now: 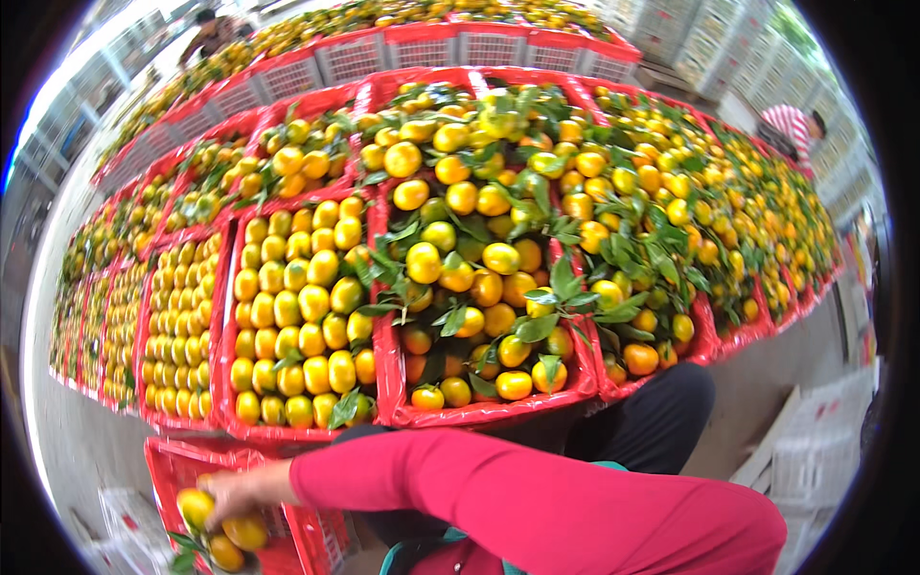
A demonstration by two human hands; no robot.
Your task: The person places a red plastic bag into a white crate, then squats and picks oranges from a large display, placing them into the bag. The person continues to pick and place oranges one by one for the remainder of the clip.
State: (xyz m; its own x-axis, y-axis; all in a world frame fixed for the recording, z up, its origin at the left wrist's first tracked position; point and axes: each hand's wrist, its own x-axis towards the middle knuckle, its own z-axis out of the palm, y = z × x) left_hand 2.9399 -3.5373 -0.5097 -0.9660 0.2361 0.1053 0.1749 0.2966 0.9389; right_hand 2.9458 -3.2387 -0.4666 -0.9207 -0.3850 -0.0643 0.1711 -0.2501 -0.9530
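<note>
My right arm, in a red sleeve (460,474), reaches across my body to the lower left. My right hand (233,496) grips a yellow-orange mandarin (195,507) over a crate lined with red plastic (165,467). Close under the fingers are more mandarins (246,532), with green leaves (185,557) beside them; motion blur hides whether these are held too. My left hand is out of view. Before me stands a red-lined crate of mandarins in neat rows (302,309). Right of it, another crate holds loose, leafy mandarins (496,287).
More red-lined crates of mandarins (180,330) continue left, right (719,215) and behind. My dark-trousered knee (647,417) is against the front crates. White plastic crates (819,438) stand at the right. One person in a striped top (787,129) bends at far right; another person (208,32) is at far left.
</note>
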